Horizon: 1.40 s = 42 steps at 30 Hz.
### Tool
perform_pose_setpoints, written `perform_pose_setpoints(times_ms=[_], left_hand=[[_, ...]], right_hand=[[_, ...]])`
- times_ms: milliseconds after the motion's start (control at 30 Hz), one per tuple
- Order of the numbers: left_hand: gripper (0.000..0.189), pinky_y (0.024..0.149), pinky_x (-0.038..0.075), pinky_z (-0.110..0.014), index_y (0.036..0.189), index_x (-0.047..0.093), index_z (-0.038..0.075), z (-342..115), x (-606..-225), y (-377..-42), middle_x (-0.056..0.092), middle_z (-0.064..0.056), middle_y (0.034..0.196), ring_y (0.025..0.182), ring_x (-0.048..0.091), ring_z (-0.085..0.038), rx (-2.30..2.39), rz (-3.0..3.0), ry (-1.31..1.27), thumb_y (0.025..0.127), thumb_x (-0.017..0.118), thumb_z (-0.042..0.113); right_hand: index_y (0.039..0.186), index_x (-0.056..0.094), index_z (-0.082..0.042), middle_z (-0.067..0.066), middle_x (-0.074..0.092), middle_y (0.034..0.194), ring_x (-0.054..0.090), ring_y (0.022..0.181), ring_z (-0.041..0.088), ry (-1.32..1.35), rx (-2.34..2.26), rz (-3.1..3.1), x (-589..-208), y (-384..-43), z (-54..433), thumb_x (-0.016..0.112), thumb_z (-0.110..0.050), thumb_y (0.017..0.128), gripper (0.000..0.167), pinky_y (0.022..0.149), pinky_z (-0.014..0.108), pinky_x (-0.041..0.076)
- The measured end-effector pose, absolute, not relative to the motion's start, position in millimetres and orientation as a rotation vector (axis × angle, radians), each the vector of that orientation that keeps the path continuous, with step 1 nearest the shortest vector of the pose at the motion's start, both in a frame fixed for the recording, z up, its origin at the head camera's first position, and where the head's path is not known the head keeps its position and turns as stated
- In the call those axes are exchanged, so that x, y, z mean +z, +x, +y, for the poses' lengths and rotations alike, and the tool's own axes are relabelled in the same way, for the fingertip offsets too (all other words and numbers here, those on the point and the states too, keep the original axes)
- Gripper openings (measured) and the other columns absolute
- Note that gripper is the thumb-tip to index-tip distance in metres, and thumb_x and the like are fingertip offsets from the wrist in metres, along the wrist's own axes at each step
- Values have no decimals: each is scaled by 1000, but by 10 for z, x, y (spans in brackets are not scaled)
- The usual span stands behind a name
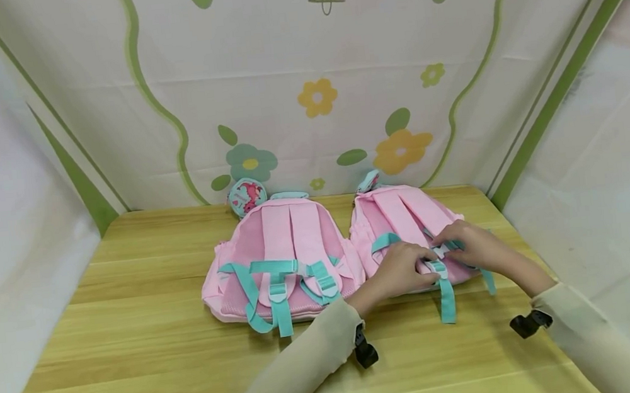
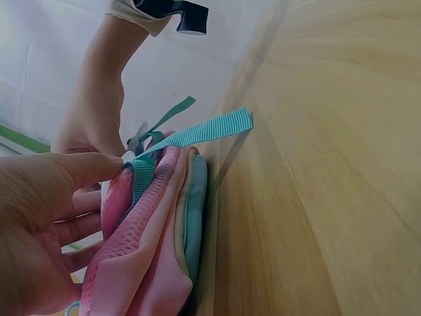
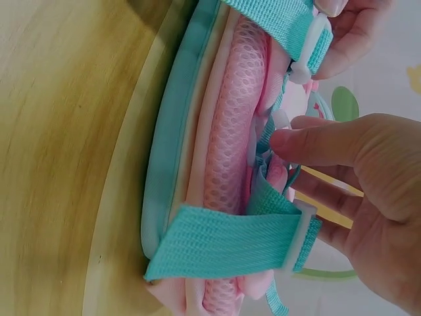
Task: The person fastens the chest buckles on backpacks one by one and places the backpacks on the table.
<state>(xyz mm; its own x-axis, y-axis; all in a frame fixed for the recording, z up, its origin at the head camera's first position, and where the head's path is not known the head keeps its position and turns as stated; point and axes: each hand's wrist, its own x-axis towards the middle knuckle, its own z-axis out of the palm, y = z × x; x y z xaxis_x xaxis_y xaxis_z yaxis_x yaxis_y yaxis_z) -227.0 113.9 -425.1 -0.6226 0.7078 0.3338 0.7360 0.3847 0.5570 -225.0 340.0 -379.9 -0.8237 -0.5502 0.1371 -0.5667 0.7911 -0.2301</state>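
Two pink backpacks lie side by side, shoulder straps up. Over the right backpack [image 1: 371,216], my left hand [image 1: 396,269] pinches a white strap adjuster [image 3: 314,43] with teal webbing threaded through it. The loose teal strap end [image 1: 447,304] hangs toward the table's front. My right hand [image 1: 470,246], just to the right, pinches a small white buckle [image 3: 281,120] between thumb and fingers, with teal webbing beside it. Another teal strap [image 3: 217,243] runs through a second white adjuster [image 3: 299,237] below the right hand. Fingers partly cover both pieces in the head view.
The left backpack [image 1: 276,225] touches the right one, its teal chest strap [image 1: 272,266] lying across its shoulder straps. A round teal pouch [image 1: 247,196] sits behind it. Wooden table [image 1: 137,365] extends in front, and a flower-printed cloth wall [image 1: 261,113] stands close behind.
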Motion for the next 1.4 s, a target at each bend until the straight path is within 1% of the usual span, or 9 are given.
perform_pose_setpoints(times_ms=[200, 300, 433, 533, 767, 1000, 1200, 1300, 1400], left_hand=[[38, 106, 41, -23, 121, 75, 13, 1134, -4242, -2254, 76, 6, 115, 109, 65, -7, -1108, -2594, -1346, 87, 80, 29], [42, 107, 40, -25, 124, 73, 14, 1140, -4240, -2219, 74, 5, 120, 113, 63, -9, -1078, -2635, -1293, 87, 79, 35], [62, 98, 44, -20, 137, 65, 17, 1176, -4251, -2140, 65, 4, 123, 111, 58, -9, -1018, -2729, -1108, 85, 79, 49], [73, 92, 45, -17, 142, 60, 19, 1213, -4266, -2098, 59, 4, 121, 108, 54, -8, -1009, -2758, -1001, 82, 81, 54], [68, 94, 45, -17, 137, 63, 19, 1214, -4271, -2111, 62, 4, 120, 109, 55, -7, -1018, -2739, -988, 81, 83, 50], [69, 97, 46, -20, 138, 62, 17, 1172, -4238, -2137, 62, 2, 124, 113, 56, -9, -1056, -2750, -985, 80, 85, 48], [67, 100, 46, -22, 137, 63, 16, 1190, -4213, -2157, 61, 2, 128, 118, 55, -12, -1038, -2774, -972, 82, 81, 51], [60, 103, 45, -25, 133, 66, 15, 1251, -4203, -2184, 63, 2, 127, 120, 55, -14, -999, -2763, -952, 87, 75, 52], [51, 107, 43, -29, 128, 70, 15, 1340, -4192, -2234, 67, 3, 122, 118, 58, -14, -926, -2761, -937, 91, 71, 51]], right_hand=[[102, 78, -8, 5, 76, 100, 68, 99, 31, 915, 427, -2905, -3797, -2275, 3401, 81, 7, 78, 28, 86, 52, 54], [101, 78, -8, 4, 77, 100, 68, 97, 29, 907, 458, -2936, -3774, -2303, 3403, 82, 5, 78, 26, 85, 50, 54], [103, 78, -10, 3, 78, 102, 70, 99, 28, 874, 545, -3028, -3731, -2352, 3398, 81, 2, 81, 25, 86, 49, 56], [105, 78, -12, 2, 77, 104, 71, 101, 29, 830, 616, -3095, -3716, -2389, 3409, 79, 2, 84, 26, 85, 48, 57], [106, 78, -14, 2, 77, 105, 67, 101, 26, 718, 698, -3167, -3679, -2431, 3430, 79, -2, 86, 23, 85, 45, 55], [109, 77, -8, 4, 77, 106, 68, 98, 25, 732, 748, -3081, -3613, -2460, 3468, 77, -3, 88, 21, 85, 36, 55], [110, 77, -7, 5, 78, 103, 67, 97, 10, 727, 890, -3009, -3559, -2477, 3509, 76, -5, 90, 20, 85, 28, 55], [108, 78, -8, 6, 78, 101, 66, 93, 2, 727, 932, -2945, -3549, -2473, 3520, 76, -5, 90, 19, 82, 23, 54], [107, 78, -8, 8, 78, 100, 65, 90, 0, 714, 948, -2873, -3535, -2463, 3530, 76, -4, 89, 18, 79, 18, 53]])
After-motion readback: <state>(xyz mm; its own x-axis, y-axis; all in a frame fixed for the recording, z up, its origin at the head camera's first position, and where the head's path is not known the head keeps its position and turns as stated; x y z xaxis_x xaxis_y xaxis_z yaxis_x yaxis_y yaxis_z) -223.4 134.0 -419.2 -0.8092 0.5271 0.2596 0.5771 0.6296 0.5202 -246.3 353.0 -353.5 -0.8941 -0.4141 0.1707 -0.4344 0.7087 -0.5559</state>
